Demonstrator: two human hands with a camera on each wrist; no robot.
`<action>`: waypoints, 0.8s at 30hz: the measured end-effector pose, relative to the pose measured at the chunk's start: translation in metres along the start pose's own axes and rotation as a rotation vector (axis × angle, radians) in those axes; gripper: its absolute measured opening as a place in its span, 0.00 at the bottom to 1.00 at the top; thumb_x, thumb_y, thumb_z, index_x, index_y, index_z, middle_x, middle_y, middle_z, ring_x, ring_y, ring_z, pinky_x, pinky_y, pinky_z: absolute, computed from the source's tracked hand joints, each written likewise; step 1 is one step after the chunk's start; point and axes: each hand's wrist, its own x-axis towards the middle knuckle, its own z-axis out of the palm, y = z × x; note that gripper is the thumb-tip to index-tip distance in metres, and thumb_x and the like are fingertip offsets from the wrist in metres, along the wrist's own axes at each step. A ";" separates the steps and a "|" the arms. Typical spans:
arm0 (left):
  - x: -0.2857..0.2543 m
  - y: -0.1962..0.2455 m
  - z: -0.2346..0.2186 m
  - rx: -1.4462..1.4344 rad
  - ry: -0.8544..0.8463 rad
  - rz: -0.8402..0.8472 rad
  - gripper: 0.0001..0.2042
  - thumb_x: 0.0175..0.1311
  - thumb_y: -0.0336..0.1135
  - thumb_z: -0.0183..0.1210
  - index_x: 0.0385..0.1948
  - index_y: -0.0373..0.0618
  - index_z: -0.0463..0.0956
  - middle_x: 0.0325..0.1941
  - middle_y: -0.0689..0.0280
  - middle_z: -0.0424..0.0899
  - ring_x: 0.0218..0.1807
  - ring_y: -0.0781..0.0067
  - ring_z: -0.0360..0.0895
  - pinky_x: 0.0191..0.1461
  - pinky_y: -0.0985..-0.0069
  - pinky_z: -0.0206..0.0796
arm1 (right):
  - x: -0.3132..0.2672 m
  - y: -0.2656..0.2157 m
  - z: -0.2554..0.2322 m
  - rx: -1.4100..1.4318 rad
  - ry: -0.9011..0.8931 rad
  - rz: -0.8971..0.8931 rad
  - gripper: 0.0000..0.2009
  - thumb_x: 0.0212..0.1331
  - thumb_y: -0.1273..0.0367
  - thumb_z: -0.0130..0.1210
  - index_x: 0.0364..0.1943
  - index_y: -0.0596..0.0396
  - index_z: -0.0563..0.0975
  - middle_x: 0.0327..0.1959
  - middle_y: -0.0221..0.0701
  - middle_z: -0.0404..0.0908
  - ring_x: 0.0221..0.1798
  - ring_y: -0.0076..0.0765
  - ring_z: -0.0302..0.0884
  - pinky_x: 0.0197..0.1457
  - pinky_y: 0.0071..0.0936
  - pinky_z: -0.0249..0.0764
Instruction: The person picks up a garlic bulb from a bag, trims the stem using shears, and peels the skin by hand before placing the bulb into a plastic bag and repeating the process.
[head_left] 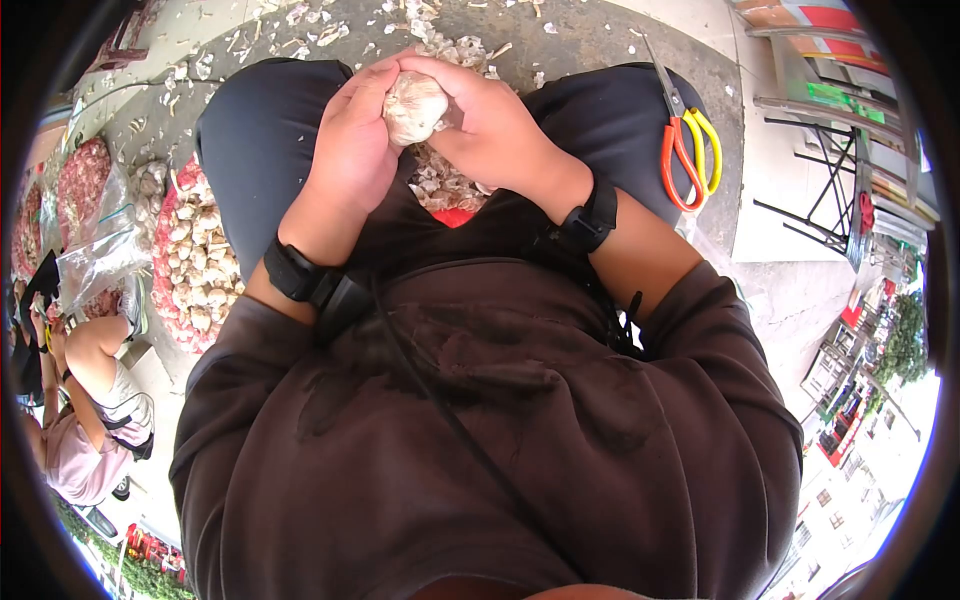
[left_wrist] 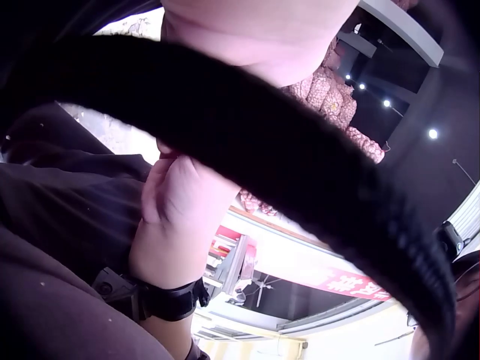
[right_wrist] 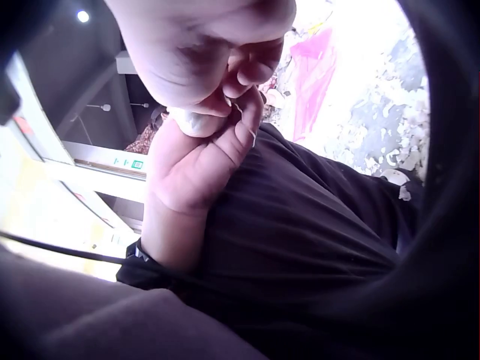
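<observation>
In the head view a whitish garlic bulb [head_left: 415, 108] sits between my two hands, above the gap between my knees. My left hand [head_left: 352, 135] grips it from the left, its fingers curled round the far side. From the right, my right hand [head_left: 492, 122] holds the same bulb, with its thumb along the near side. The right wrist view shows part of the pale bulb [right_wrist: 196, 124] between both palms, and the fingers meet beside it. A dark strap [left_wrist: 247, 124] crosses the left wrist view and hides much of the hands there.
Scissors [head_left: 682, 150] with red and yellow handles lie on my right thigh. Loose garlic skins [head_left: 450, 180] are heaped between my legs and scattered over the floor. A red net bag of garlic [head_left: 197, 255] stands by my left leg. Another person [head_left: 95, 420] sits at the left.
</observation>
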 end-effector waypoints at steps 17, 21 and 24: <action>-0.001 -0.006 0.006 0.120 -0.126 0.178 0.17 0.78 0.37 0.42 0.60 0.36 0.68 0.62 0.59 0.75 0.60 0.67 0.75 0.66 0.71 0.66 | 0.005 0.000 0.009 0.147 0.206 0.132 0.26 0.64 0.53 0.58 0.56 0.61 0.73 0.41 0.44 0.82 0.43 0.45 0.83 0.47 0.33 0.77; -0.005 -0.007 0.013 0.137 -0.154 0.214 0.20 0.79 0.41 0.38 0.61 0.37 0.67 0.64 0.60 0.73 0.60 0.68 0.74 0.66 0.71 0.66 | 0.006 -0.006 0.002 0.110 0.203 0.034 0.23 0.65 0.58 0.59 0.58 0.58 0.72 0.45 0.36 0.82 0.47 0.28 0.80 0.52 0.27 0.75; -0.006 -0.011 0.012 0.172 -0.118 0.230 0.22 0.79 0.45 0.37 0.61 0.37 0.67 0.61 0.60 0.74 0.59 0.70 0.75 0.64 0.73 0.68 | 0.008 -0.001 0.011 0.211 0.273 -0.031 0.21 0.63 0.55 0.60 0.51 0.57 0.76 0.39 0.37 0.84 0.42 0.37 0.84 0.46 0.29 0.77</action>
